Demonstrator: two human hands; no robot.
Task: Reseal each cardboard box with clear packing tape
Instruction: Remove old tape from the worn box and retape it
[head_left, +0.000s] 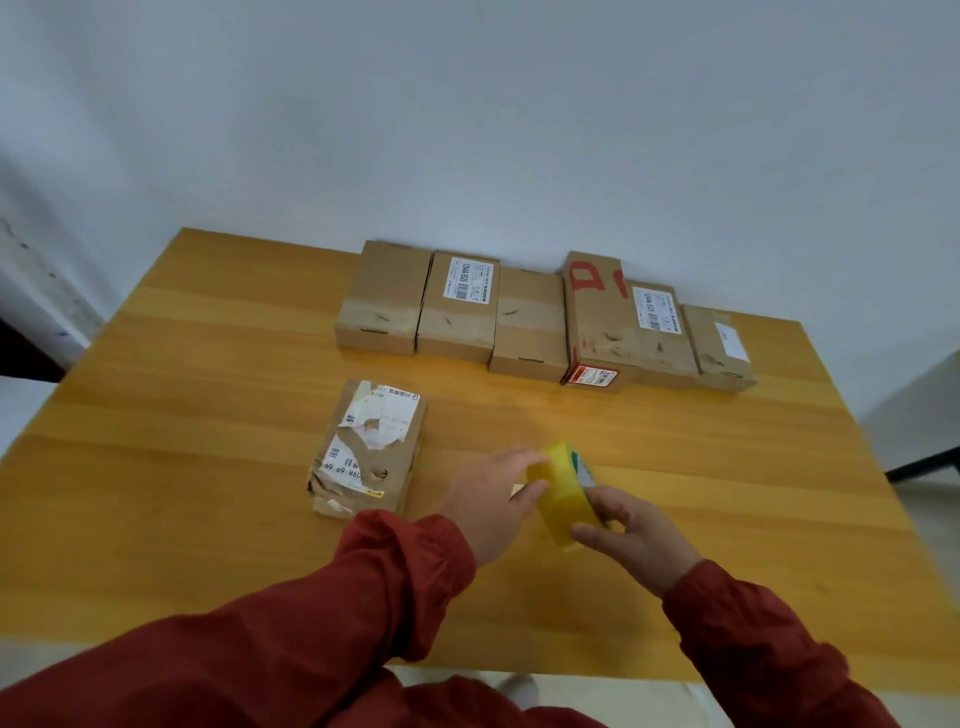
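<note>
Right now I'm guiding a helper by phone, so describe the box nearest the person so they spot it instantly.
On the wooden table, a row of boxes lines the far edge by the wall. One battered box lies alone nearer, just left of the left hand. Only it has torn white labels and crumpled, ripped cardboard.

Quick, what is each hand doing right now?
Left hand: touches the tape roll; whether it grips cannot be told.
Right hand: holds the tape roll, fingers curled round it.
</note>
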